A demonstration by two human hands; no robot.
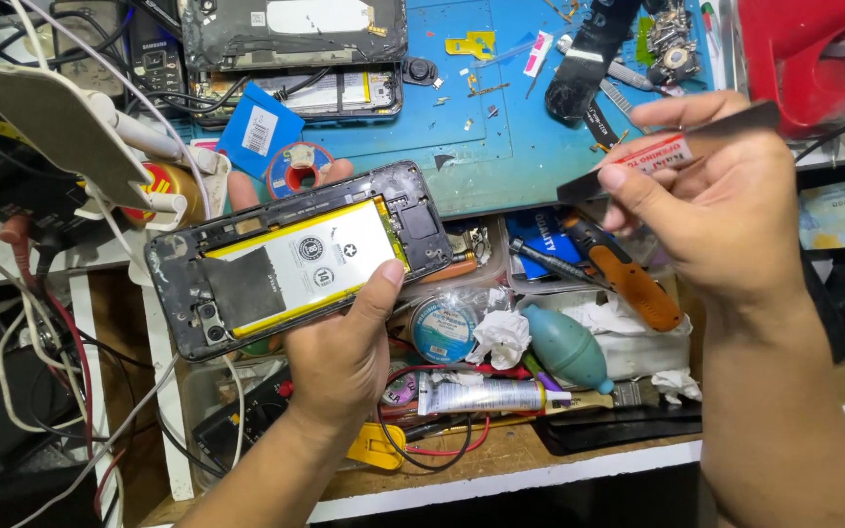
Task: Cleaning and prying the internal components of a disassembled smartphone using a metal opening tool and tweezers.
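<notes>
Our left hand [339,357] grips an opened phone [295,259], thumb on batt. Right hand [711,210] pinches a thin metal tool [677,152], screwdriver [618,274] just below it.

Left hand [339,357]: my forearm enters from bottom centre, palm down, thumb stretched up-right, fingers wrapped under load, fingertips peeking past far edge. Right hand [711,210]: my forearm rises from bottom right, wrist bent left, thumb and forefinger pinched together, other fingers curled.
</notes>
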